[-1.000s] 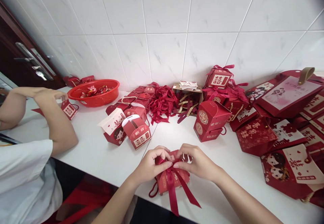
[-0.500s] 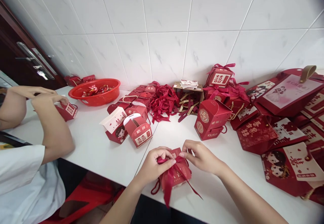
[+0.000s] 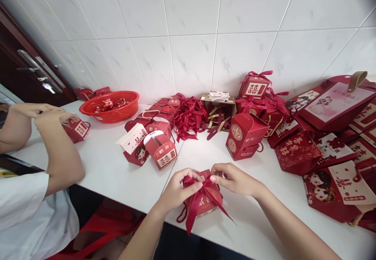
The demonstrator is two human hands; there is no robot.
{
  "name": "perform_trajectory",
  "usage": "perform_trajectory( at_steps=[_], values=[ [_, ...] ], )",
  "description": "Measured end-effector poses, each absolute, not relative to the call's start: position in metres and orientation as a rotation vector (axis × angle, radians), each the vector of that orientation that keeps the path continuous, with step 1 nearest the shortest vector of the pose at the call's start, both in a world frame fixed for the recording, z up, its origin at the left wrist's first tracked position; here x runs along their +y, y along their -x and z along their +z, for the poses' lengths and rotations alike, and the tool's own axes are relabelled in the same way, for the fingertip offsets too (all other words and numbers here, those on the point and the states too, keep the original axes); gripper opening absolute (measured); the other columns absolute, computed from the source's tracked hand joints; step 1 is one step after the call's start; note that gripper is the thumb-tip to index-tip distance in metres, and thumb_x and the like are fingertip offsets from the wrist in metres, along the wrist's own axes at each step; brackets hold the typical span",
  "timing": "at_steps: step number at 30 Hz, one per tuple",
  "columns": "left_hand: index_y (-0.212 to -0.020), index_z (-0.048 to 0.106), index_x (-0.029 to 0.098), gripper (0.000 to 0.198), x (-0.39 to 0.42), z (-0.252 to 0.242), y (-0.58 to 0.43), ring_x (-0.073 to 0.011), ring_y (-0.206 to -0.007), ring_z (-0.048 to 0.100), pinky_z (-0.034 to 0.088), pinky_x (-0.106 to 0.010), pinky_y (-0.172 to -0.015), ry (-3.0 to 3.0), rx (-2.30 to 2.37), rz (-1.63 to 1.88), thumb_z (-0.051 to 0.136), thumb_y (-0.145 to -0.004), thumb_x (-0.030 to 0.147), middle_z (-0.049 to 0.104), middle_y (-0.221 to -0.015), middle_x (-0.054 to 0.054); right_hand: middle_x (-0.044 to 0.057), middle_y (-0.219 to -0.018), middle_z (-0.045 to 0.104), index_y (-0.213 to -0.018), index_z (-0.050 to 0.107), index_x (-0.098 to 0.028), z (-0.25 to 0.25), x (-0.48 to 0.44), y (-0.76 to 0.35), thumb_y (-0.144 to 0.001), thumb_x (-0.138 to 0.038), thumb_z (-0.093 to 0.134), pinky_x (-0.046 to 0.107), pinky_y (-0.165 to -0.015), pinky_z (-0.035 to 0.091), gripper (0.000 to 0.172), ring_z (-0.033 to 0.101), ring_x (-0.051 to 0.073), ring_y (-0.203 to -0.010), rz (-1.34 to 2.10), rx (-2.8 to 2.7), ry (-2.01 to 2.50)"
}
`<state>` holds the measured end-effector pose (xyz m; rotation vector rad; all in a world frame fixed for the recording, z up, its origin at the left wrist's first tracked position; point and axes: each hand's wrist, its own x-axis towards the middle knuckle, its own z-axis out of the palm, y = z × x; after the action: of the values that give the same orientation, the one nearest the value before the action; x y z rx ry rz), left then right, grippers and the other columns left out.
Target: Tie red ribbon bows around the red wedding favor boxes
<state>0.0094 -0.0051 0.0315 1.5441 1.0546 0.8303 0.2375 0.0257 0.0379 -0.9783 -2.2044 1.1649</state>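
White tiled wall (image 3: 194, 9) behind, white bench (image 3: 141, 187) below. Small red box (image 3: 205, 204) at front edge of bench, dark-red bow (image 3: 199, 193) with two long tails across it. Left hand (image 3: 178, 185): fingers closed on left loop of bow. Right hand (image 3: 233, 178): fingers pinched together on right side of same bow. Farther back: red basin (image 3: 114, 115), heap of loose ribbons (image 3: 189, 115).

Both hands (image 3: 179, 188) pinch a red ribbon (image 3: 191, 214) over a small box (image 3: 205, 203).

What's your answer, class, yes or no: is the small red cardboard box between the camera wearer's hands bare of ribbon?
No, a glossy red ribbon lies across that box, held by the left hand and right hand.
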Motion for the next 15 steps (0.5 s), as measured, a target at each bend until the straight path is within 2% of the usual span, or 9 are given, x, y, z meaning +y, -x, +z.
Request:
perform_trajectory(
  at_steps=[2,6,11,15],
  values=[
    [-0.073,0.057,0.018,0.022,-0.005,0.029,-0.011,-0.0207,-0.093,0.064,0.049,-0.035,-0.086,-1.536,1.08,0.859,0.066,-0.082,0.035,0.07,-0.095,-0.007,-0.001,-0.075,0.06,-0.083,0.059,-0.017,0.039,0.025,-0.236,-0.093,-0.044,0.054,0.023,-0.061,0.041,0.03,0.052,0.012,-0.066,1.21,-2.183,0.943],
    [-0.06,0.049,0.02,0.029,-0.003,0.022,-0.015,-0.0234,-0.106,0.06,0.046,-0.037,-0.093,-1.561,1.098,0.889,0.07,-0.078,0.028,0.071,-0.09,-0.007,-0.002,-0.067,0.055,-0.076,0.055,-0.018,0.04,0.024,-0.235,-0.091,-0.041,0.055,0.023,-0.058,0.04,0.028,0.049,0.011,-0.061,1.224,-2.161,0.958],
    [-0.059,0.055,0.02,0.024,-0.003,0.018,-0.016,-0.0241,-0.109,0.059,0.045,-0.036,-0.093,-1.564,1.103,0.872,0.073,-0.074,0.025,0.071,-0.088,-0.007,-0.003,-0.065,0.051,-0.07,0.049,-0.019,0.043,0.025,-0.24,-0.092,-0.036,0.053,0.023,-0.056,0.036,0.028,0.044,0.011,-0.058,1.161,-2.224,0.901],
    [-0.069,0.066,0.019,0.011,-0.005,0.019,-0.014,-0.0248,-0.111,0.058,0.044,-0.035,-0.095,-1.559,1.124,0.858,0.075,-0.073,0.025,0.07,-0.094,-0.008,-0.003,-0.063,0.051,-0.067,0.045,-0.02,0.042,0.029,-0.246,-0.09,-0.037,0.057,0.023,-0.054,0.034,0.032,0.043,0.01,-0.056,1.067,-2.229,0.918]
  ],
)
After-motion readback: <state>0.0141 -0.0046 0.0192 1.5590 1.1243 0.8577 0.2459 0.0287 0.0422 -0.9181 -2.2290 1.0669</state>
